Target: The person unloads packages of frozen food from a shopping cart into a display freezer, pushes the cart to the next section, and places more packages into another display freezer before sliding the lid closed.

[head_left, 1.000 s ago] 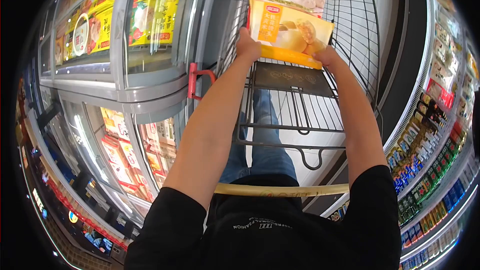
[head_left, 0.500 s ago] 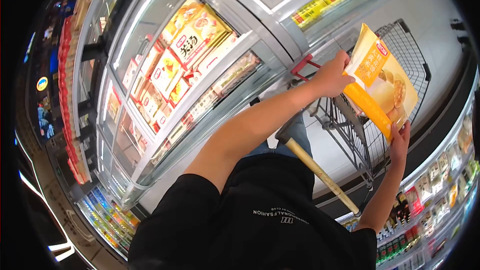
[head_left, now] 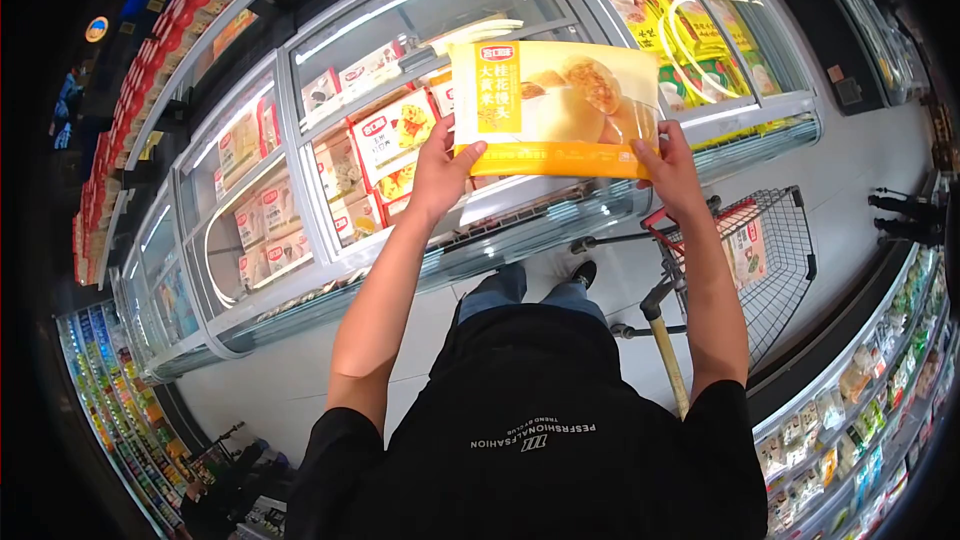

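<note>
A yellow food package (head_left: 560, 105) with pictures of buns on its front is held up between my two hands, in front of the freezer. My left hand (head_left: 445, 172) grips its lower left corner, thumb on the front. At the lower right corner my right hand (head_left: 670, 168) pinches the package the same way. The fingers behind the package are partly hidden. Behind it, the freezer (head_left: 330, 202) shows boxed foods such as a white and red box (head_left: 392, 135) under its glass.
A wire shopping cart (head_left: 775, 285) with a package (head_left: 745, 252) in it stands to my right, its handle (head_left: 667, 360) near my body. Yellow bags (head_left: 690, 25) lie in the freezer's right section. Stocked shelves (head_left: 845, 420) line the right; another person (head_left: 215, 500) is at lower left.
I have turned toward the freezer. The package has moved left from above the cart to over the freezer's front edge and is now level, still in both hands.
</note>
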Tool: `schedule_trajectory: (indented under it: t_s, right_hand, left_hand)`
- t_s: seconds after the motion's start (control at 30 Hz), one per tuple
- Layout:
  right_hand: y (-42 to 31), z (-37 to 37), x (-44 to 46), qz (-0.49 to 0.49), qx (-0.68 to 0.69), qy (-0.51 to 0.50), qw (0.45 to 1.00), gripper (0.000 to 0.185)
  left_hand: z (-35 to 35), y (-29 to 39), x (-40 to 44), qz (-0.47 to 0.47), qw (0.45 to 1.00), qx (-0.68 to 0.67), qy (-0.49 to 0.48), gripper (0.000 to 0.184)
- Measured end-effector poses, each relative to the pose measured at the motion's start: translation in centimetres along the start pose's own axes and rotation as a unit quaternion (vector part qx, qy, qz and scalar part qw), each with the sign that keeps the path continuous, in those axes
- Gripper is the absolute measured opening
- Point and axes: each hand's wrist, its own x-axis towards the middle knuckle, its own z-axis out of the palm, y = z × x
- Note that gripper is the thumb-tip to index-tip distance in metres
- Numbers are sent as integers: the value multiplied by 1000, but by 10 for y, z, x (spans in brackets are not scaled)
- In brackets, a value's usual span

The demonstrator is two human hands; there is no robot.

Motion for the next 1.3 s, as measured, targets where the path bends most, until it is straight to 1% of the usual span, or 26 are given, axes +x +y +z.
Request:
schedule_trajectory:
  t_s: [0.03,0.13,0.2,0.23,0.27,0.37,0.4,0.47,0.53,0.57,0.63,0.7,0.73,0.77,0.83,0.9,0.97,1.0,1.03,1.1,1.13,1.2,1.23,1.3]
  right_hand:
    - [-7,22,11,2,0,-15,1000,29]
    - [-12,69,39,-6,0,-53,999,30]
    - [-17,92,48,-9,1,-65,998,30]
    - [-19,99,50,-9,-4,-68,998,30]
    - [-19,105,52,-8,-8,-71,997,30]
    - [-19,112,57,-5,-25,-86,996,31]
    - [-17,111,59,-3,-32,-93,995,32]
    - [-14,110,67,-2,-49,-111,993,32]
    - [-2,108,75,11,-75,-124,989,31]
    - [6,108,79,18,-87,-130,988,31]
    - [20,106,92,53,-110,-144,982,31]
    - [44,106,110,86,-132,-156,975,33]
    - [57,109,122,91,-141,-135,977,27]
    - [72,112,136,92,-149,-128,976,27]
    - [99,120,173,96,-165,-115,975,27]
    - [118,133,217,66,-168,-93,979,28]
    - [126,156,261,53,-167,-59,983,29]
    - [127,168,285,54,-166,-37,984,30]
    - [151,175,320,-46,-181,-7,982,29]
    - [217,190,393,-248,-202,51,946,29]
    - [202,198,404,-150,-301,39,941,31]
    - [146,210,413,4,-306,5,952,34]
    - [140,213,416,62,-213,-14,975,35]
    - [160,218,451,-46,-224,10,974,33]
  left_hand:
    - [-17,8,-4,-3,999,8,33,54]
    - [-63,-6,-3,33,996,-9,82,55]
    - [-85,-9,-8,9,996,-38,85,56]
    - [-91,-11,-10,-1,995,-52,85,56]
    - [-95,-13,-12,11,995,-50,80,56]
    - [-96,-10,-24,-20,993,-54,106,56]
    - [-97,-21,-24,-10,992,-70,101,56]
    - [-97,-31,-25,-23,993,-72,90,58]
    - [-93,-38,-28,-39,994,-75,75,60]
    - [-93,-46,-26,-63,992,-84,66,60]
    - [-94,-76,-18,-115,987,-101,48,59]
    - [-89,-101,-6,-143,983,-97,59,56]
    - [-86,-110,3,-162,981,-87,59,55]
    - [-84,-121,14,-182,979,-77,58,54]
    - [-84,-151,47,-182,977,-89,66,49]
    - [-88,-174,95,-193,975,-82,77,47]
    - [-98,-207,154,-171,977,-77,100,45]
    - [-101,-212,178,-152,980,-47,118,45]
    - [-104,-214,205,-130,982,-18,135,45]
    - [-124,-250,263,-149,976,78,137,37]
    - [-124,-250,276,-97,973,131,165,32]
    - [-125,-236,309,3,952,223,209,29]
    - [-127,-237,320,14,944,256,208,29]
    - [-134,-243,337,36,927,310,207,29]
